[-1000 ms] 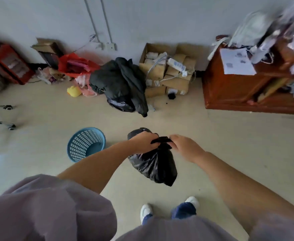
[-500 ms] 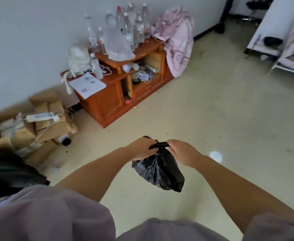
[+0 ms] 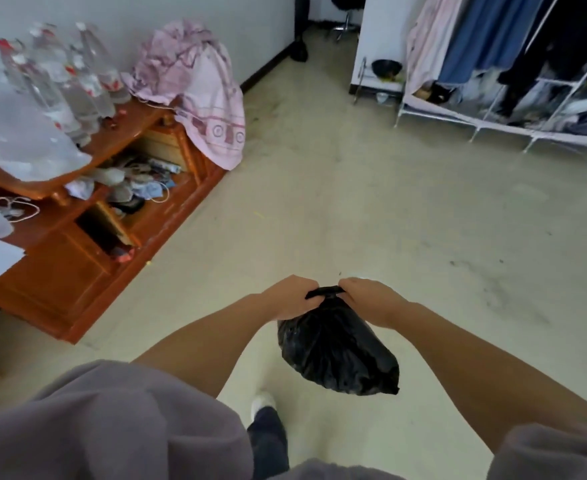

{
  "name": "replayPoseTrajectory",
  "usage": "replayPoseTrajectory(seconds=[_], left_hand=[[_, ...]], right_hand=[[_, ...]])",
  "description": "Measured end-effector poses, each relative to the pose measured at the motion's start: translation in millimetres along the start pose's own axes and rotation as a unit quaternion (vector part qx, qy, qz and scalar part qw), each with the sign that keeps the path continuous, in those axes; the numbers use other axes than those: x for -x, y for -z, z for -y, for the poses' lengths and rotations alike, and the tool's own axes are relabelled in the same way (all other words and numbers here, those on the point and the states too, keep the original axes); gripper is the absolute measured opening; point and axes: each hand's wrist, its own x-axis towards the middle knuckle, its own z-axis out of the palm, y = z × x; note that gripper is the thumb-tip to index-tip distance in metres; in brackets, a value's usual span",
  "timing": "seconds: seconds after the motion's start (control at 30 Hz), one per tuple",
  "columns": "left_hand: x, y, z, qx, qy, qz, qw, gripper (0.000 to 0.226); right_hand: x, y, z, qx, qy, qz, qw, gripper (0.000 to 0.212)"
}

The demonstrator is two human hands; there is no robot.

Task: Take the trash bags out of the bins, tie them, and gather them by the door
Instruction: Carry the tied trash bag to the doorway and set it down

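Since a moment ago my view swings right; the boxes drop out and the wooden cabinet [image 3: 87, 258] slides to the left edge, the clothes rack [image 3: 514, 98] entering upper right; my grip on the trash bag [image 3: 337, 348] is unchanged. It hangs low in the centre of the frame, clear of the floor; my left hand [image 3: 290, 296] and right hand [image 3: 368, 299] are both closed tight on its twisted neck [image 3: 325, 292], one each side. To tie well, I judge I should keep the ends taut, cross them close to the bulge and cinch firmly; slack would let it loosen.
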Motion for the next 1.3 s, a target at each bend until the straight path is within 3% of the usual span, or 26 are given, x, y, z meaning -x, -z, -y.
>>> replayPoseTrajectory(seconds=[0.27,0.53,1.1,1.3], left_hand=[[-165.1,79.3,38.0,-0.011,-0.067,0.03,0.997,0.025],[-303.2,210.0,100.2,-0.047,-0.067,0.046,0.996,0.024],[-616.8,459.9,255.9,-0.047,0.069,-0.073,0.994,0.022],[-733.1,537.3,319.7,-0.029,0.087,-0.064,0.994,0.026]], right_hand=[[-122.7,64.6,-89.2,-0.003,-0.026,-0.003,1.0,0.027],[-286.9,150.3,-137.1,-0.053,-0.044,-0.033,0.997,0.023],[-694.3,370.1,-259.6,-0.027,0.089,0.015,0.996,0.019],[-832.6,429.0,-301.4,-0.011,0.099,0.027,0.995,0.023]])
